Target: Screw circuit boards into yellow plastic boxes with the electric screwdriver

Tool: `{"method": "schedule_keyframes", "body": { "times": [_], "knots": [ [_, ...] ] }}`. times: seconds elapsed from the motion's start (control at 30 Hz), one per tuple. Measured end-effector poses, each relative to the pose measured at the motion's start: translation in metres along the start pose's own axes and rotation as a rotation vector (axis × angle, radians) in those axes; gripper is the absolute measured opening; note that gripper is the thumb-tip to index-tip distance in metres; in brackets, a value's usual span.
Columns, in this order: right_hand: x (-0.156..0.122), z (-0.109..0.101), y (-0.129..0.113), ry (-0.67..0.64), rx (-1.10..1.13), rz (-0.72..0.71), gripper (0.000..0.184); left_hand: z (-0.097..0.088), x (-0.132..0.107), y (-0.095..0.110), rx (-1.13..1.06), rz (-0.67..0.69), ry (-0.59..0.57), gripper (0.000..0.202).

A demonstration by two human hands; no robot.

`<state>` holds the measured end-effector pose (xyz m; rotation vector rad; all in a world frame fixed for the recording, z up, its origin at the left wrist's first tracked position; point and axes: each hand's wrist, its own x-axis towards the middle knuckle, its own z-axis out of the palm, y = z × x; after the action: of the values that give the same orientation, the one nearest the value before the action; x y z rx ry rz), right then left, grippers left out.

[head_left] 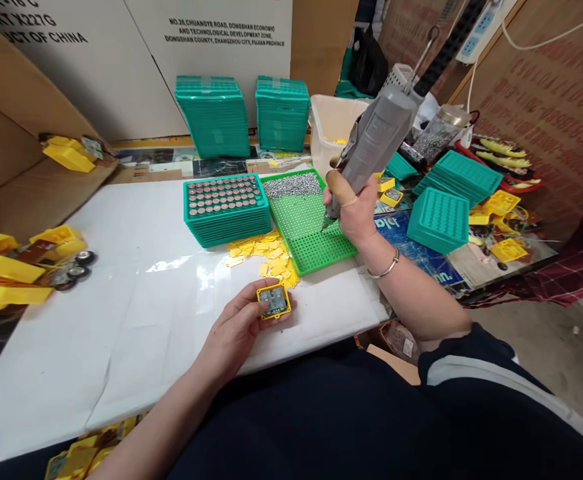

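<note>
Near the table's front edge, my left hand (pixel 244 313) is closed around a small square yellow case (pixel 282 313) with a circuit board showing inside; the thumb rests on the board. My right hand (pixel 356 207) grips a grey electric screwdriver (pixel 378 137), tilted with its tip down over the green perforated tray (pixel 314 260). Many small metal screws (pixel 294 187) are heaped at the tray's far end. Beside the tray lies a pile of flat yellow plastic pieces (pixel 266 252).
A stack of teal trays (pixel 226 223) holding rows of round parts stands left of the green tray. More teal trays (pixel 211 117) stand behind. Yellow housings (pixel 1 273) lie at left, and others (pixel 508 250) at right. A white bin (pixel 328 127) sits behind the green tray.
</note>
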<state>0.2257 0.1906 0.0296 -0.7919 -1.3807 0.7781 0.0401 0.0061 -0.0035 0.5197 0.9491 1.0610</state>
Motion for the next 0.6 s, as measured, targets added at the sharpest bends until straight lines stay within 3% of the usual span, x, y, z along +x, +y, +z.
{"method": "schedule_keyframes", "body": {
  "times": [0.37, 0.47, 0.6],
  "knots": [
    [0.003, 0.001, -0.006, 0.005, -0.021, -0.002, 0.038, 0.002, -0.001, 0.002, -0.004, 0.008, -0.013, 0.032],
    [-0.001, 0.007, -0.027, -0.024, -0.005, -0.054, 0.037, 0.004, -0.001, 0.002, -0.005, 0.012, -0.008, 0.034],
    [-0.029, 0.026, -0.07, -0.104, 0.115, -0.018, 0.045, 0.007, 0.0, 0.002, -0.01, 0.023, 0.025, 0.036]
  ]
}}
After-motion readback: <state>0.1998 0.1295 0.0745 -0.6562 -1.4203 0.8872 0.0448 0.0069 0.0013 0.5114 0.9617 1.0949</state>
